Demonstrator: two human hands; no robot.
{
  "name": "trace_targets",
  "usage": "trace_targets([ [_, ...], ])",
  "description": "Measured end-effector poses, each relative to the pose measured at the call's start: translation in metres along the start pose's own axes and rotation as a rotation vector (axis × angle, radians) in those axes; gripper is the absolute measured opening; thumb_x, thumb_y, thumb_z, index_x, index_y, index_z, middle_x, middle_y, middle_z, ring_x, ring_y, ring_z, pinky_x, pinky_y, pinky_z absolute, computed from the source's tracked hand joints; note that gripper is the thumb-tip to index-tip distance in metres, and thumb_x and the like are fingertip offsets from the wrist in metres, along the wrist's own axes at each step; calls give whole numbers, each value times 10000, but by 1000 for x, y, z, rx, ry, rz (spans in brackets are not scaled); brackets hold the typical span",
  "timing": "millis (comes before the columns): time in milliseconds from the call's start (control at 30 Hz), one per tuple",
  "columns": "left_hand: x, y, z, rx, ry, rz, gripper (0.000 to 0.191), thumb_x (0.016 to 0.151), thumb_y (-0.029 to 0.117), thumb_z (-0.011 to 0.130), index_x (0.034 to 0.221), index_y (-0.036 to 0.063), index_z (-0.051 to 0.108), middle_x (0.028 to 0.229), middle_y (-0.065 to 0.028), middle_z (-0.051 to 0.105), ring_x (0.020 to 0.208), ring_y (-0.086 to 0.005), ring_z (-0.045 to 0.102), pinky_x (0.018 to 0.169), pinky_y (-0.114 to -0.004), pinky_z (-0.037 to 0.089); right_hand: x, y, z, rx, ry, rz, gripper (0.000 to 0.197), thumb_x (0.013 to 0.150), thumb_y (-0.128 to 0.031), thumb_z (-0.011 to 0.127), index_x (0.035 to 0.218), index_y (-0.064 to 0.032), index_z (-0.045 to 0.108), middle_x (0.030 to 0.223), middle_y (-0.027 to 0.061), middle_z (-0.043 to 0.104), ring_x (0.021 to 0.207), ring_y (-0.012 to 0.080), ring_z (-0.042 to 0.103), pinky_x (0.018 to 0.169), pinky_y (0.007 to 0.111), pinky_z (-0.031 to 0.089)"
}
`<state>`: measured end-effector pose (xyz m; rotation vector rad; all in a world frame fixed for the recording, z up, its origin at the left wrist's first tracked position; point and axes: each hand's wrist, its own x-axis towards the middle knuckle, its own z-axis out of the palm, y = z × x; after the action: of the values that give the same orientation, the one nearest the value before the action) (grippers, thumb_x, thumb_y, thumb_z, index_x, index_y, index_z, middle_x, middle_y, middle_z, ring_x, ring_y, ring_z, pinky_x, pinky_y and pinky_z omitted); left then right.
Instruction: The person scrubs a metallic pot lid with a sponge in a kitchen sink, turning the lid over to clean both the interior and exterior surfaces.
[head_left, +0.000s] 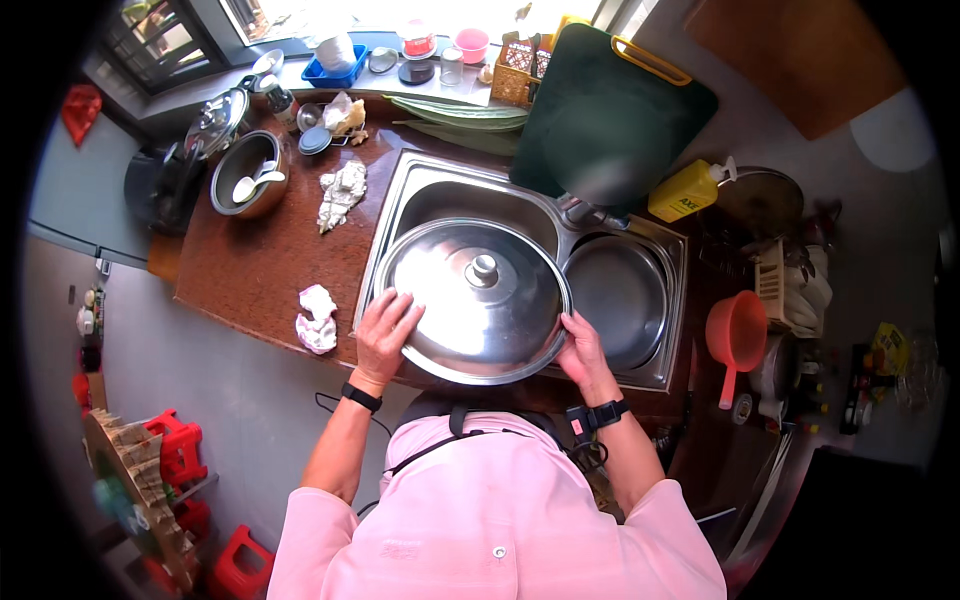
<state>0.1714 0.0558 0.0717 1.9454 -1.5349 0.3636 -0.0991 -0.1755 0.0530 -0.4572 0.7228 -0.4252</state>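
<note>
A round stainless steel lid (465, 322) with a metal knob (482, 270) is held between my two hands, over the left basin (472, 196) of a steel double sink (384, 217). My left hand (384, 330) grips its left rim, fingers spread over the top. At the lower right rim, my right hand (583, 352) has the thumb on the edge, its other fingers partly hidden. Whatever lies beneath the lid is hidden. To the right, a round metal pan (619, 300) sits at the smaller basin. The faucet (579, 211) stands behind.
A green chopping board (615, 112) leans behind the sink, near a yellow detergent bottle (682, 191). Left on the brown counter (247, 262) are a pot (270, 196) with white spoons and crumpled cloths (316, 319). A pink dipper (735, 330) lies right.
</note>
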Motion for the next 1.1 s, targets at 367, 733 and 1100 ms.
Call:
trace_targets([
  [367, -16, -16, 30, -1703, 88, -1464, 476, 1063, 428, 455, 1404, 96, 483, 1268, -108, 627, 1047, -205, 652, 874, -402, 560, 2, 6, -26, 24, 12, -76, 311, 1014, -98, 545, 1324, -88, 519, 1129, 65, 669, 996, 219, 668, 920, 432, 565],
  [733, -22, 9, 44, -1979, 189, -1444, 358, 1016, 424, 568, 1219, 139, 646, 1255, -67, 664, 1171, -245, 611, 1035, -467, 476, 23, -5, -48, 52, -127, 14, 276, 1015, -105, 544, 1289, -128, 565, 1090, 46, 682, 936, 207, 664, 779, 406, 573],
  [1100, -25, 21, 43, -1894, 241, -1399, 440, 1053, 421, 479, 1279, 66, 604, 1238, -121, 672, 1124, -267, 645, 991, -452, 518, 37, -11, -36, 46, -83, 53, 324, 1026, -117, 511, 1346, -131, 560, 1131, 53, 686, 979, 227, 663, 847, 430, 566],
])
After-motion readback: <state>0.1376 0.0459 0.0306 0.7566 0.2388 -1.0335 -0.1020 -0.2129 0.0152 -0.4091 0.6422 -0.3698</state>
